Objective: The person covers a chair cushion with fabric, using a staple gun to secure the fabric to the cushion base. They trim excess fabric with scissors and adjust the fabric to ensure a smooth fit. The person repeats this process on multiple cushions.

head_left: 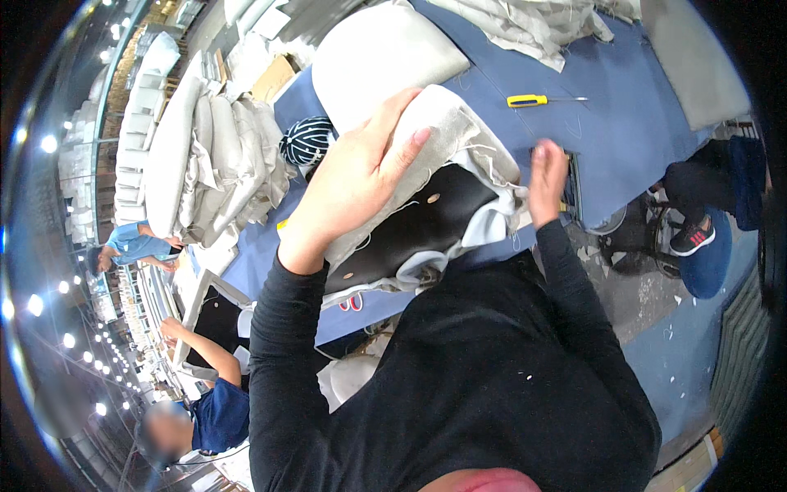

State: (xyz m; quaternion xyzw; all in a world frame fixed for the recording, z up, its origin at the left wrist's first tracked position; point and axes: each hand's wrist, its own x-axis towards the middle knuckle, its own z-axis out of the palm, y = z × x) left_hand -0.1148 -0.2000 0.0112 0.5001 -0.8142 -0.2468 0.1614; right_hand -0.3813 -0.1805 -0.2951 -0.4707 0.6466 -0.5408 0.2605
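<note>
An upholstered panel (389, 225) stands tilted in front of me, its black underside facing me and beige fabric wrapped over its rim. Loose, frayed fabric edges hang along that rim, and a white padding flap (485, 225) sticks out at the right. My left hand (352, 176) grips the upper left rim, thumb apart from the fingers. At the panel's right corner, beside the frayed fabric, is my right hand (548, 184); its fingers are blurred and partly hidden. Right behind it lies a dark tool with yellow parts (572, 189), mostly covered.
On the blue tabletop (607, 139) lie a yellow-handled screwdriver (527, 100), a pale cushion (377, 61) and beige fabric (533, 29). Red-handled scissors (351, 303) lie near me. Stacked covers (217, 156) rise at left. A co-worker (220, 410) handles another frame (193, 320).
</note>
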